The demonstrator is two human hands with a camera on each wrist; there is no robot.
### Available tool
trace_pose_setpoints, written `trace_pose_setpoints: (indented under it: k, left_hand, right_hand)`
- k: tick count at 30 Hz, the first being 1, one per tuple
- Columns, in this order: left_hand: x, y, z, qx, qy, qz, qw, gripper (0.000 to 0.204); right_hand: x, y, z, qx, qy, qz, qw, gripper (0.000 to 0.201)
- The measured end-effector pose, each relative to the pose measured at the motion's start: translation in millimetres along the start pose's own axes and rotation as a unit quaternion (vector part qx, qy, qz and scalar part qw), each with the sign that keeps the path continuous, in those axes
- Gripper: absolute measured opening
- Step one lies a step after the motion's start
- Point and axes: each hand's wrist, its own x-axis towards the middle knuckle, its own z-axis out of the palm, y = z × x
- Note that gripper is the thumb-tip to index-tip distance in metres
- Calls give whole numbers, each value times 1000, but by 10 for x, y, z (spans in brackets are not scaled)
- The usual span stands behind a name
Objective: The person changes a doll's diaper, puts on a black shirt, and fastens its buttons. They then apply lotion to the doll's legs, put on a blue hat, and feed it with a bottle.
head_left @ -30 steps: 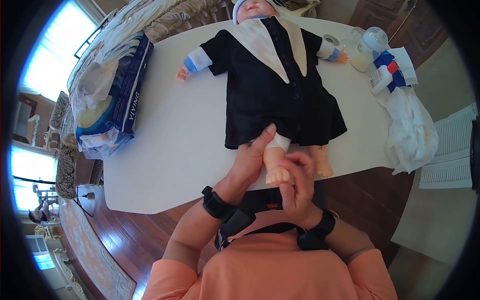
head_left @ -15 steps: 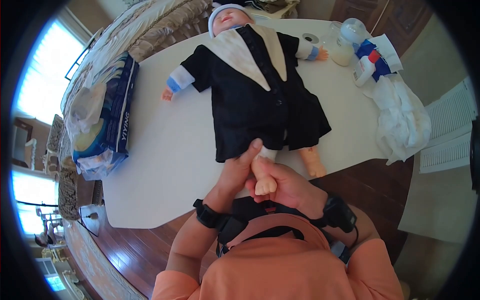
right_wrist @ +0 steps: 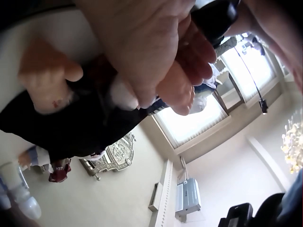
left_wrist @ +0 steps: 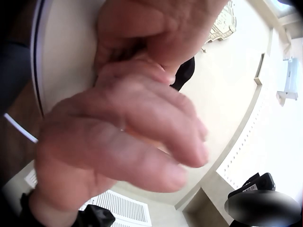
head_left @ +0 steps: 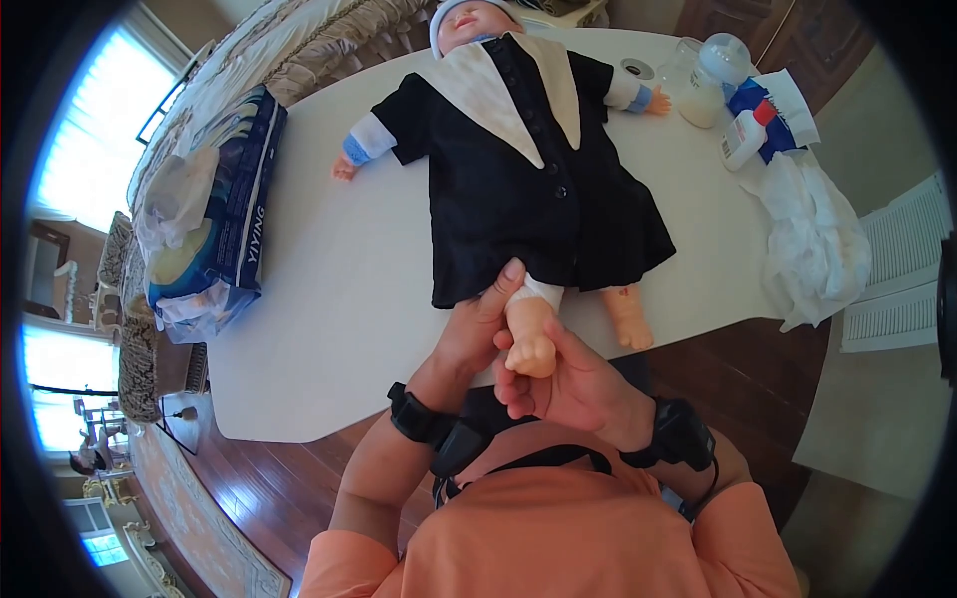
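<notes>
On the white table (head_left: 329,329) lies a doll in a black garment (head_left: 498,219) with a cream collar, face up. Its leg (head_left: 528,324), with white cloth above the ankle, sticks out from the hem. The left hand (head_left: 471,329) grips that leg from the left, thumb on top at the hem. From the right, the right hand (head_left: 573,384) holds the foot and ankle, thumb along the side and fingers curled beneath. In the right wrist view the doll's foot (right_wrist: 177,92) shows between the right hand's thumb and fingers. The other foot (head_left: 628,319) rests bare.
A blue diaper pack (head_left: 249,189) stands at the table's left. To the right are a baby bottle (head_left: 708,85), a small white bottle with a red cap (head_left: 743,138), a blue packet (head_left: 773,135) and crumpled white material (head_left: 812,239). A tape roll (head_left: 636,69) lies behind.
The right hand has moved from beside the foot, fingers raised, to a hold around the foot and ankle. The left hand has kept its grip, and the foot has turned slightly.
</notes>
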Motion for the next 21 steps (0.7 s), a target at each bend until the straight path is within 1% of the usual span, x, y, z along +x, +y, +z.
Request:
trace_pose_setpoints:
  k: [2,3,5,6,8,9,11,12,13,14,15,16,17,18,20,21]
  left_hand:
    - [27,-51,-27,52,85,-26,995,41]
    - [11,-41,-3,54,83,-25,995,41]
    - [-48,-10,69,100,67,69,990,35]
    - [-47,-4,113,101,66,69,990,35]
    - [-46,-24,186,42,45,163,985,33]
    - [-29,-39,177,42,43,162,985,33]
    - [23,-98,131,10,14,167,986,38]
    - [34,-106,101,10,11,165,986,38]
    - [35,-102,63,3,10,133,991,41]
    - [39,-100,75,1,9,117,993,43]
    - [41,-94,90,-1,8,102,995,44]
    - [41,-89,175,-41,12,144,989,40]
    - [42,-75,233,-82,16,187,979,36]
    - [30,-54,240,-82,14,187,979,36]
    - [-28,-20,191,-76,-12,128,989,35]
    - [-42,-12,145,-76,-12,129,989,35]
  right_hand:
    - [44,7,-59,-5,-48,-33,998,33]
    - [100,-10,-128,-6,-49,-35,998,33]
    - [212,-55,-266,-26,14,-79,996,23]
    - [203,-74,-261,-27,14,-80,996,23]
    - [152,-87,-230,-154,81,-88,981,20]
    - [118,-96,-191,-154,83,-90,981,20]
    - [35,-116,-104,-169,107,-57,978,17]
    - [4,-121,-90,-168,109,-60,978,17]
    - [-27,-122,-83,-148,95,-30,984,18]
    - [-50,-120,-82,-128,79,-1,989,20]
    - [-48,-75,-150,-128,79,-3,989,20]
    - [-28,0,-278,-49,-17,37,998,20]
    - [-8,36,-363,30,-113,77,990,21]
    - [12,41,-382,29,-113,76,990,21]
    - [73,83,-374,44,-184,32,981,23]
    - [101,92,-345,43,-185,33,981,23]
